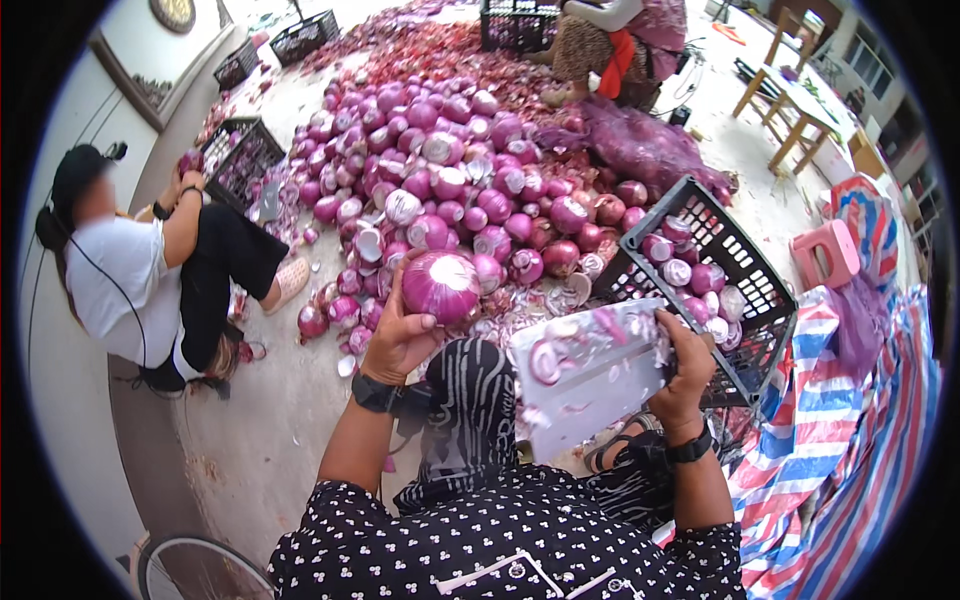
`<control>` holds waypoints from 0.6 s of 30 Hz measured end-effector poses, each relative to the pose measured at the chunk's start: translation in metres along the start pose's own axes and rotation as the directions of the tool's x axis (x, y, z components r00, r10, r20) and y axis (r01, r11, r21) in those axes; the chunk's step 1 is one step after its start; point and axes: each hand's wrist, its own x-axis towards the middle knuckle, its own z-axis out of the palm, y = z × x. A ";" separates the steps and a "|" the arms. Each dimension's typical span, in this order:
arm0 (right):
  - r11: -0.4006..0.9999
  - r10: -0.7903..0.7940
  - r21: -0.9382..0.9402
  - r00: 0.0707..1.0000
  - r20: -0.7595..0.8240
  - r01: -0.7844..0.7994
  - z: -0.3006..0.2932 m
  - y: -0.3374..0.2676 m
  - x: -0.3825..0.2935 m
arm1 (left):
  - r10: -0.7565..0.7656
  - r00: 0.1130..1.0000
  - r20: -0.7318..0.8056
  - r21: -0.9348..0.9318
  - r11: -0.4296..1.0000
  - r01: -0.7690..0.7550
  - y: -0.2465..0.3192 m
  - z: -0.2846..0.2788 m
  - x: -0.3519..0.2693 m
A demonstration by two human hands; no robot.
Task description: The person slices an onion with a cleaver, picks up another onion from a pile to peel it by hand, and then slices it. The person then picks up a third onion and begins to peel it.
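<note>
In the head view, my left hand (405, 334) grips a large red onion (441, 287) with a pale trimmed end facing up. My right hand (684, 367) holds a wide-bladed cleaver (592, 379) by its right end, the handle mostly hidden by the fingers. Bits of onion and skin cling to the broad blade, which lies over my right leg. Beyond both hands spreads a big heap of red onions (420, 180), many with trimmed ends. A tilted black plastic crate (754, 281) with several onions (706, 278) inside stands just past my right hand.
At the left a seated co-worker (120, 255) holds an onion beside another black crate (244, 161). Another person (622, 45) sits at the far side by a purple mesh sack (645, 146). A pink stool (825, 253) and striped plastic sheeting (817, 420) are at right; a wheel (202, 544) is lower left.
</note>
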 end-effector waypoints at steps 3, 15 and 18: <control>0.997 -0.040 0.064 0.997 -0.060 0.044 -0.007 -0.004 -0.002 | 0.004 0.995 0.098 0.117 0.993 -0.016 -0.003 0.050 0.011; 0.999 0.031 -0.035 0.999 -0.045 -0.033 -0.026 0.009 -0.013 | 0.053 0.973 0.223 0.330 0.936 -0.127 -0.100 0.082 0.072; 0.995 0.065 -0.077 0.998 0.021 -0.063 -0.022 0.010 -0.012 | 0.095 0.985 0.147 0.358 0.923 -0.142 -0.117 0.070 0.075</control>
